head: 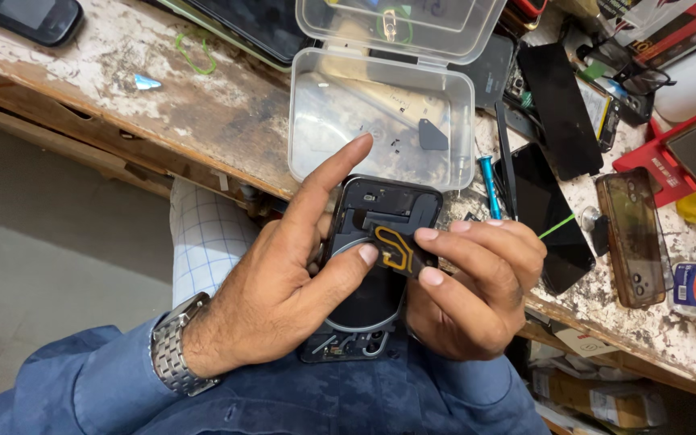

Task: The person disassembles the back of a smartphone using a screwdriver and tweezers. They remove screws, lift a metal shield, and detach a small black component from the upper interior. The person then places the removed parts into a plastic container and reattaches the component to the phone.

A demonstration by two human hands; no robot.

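Head view: an opened black phone back (372, 266) is gripped between both hands over the lap; right hand (477, 282) pinches a black-and-gold flex part (396, 250), left hand's (283, 282) thumb pressed on it. Probably being seated, careful alignment needed. Clear plastic box (380, 121) sits just beyond, worn bench edge (203, 173) close.

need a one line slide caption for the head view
Left hand steadies an opened phone while the right hand pinches a black-and-gold flex part, beside a clear plastic box on a worn workbench.

A worn wooden workbench (203, 121) (paint flaking white) stands over a grey floor (34, 266).
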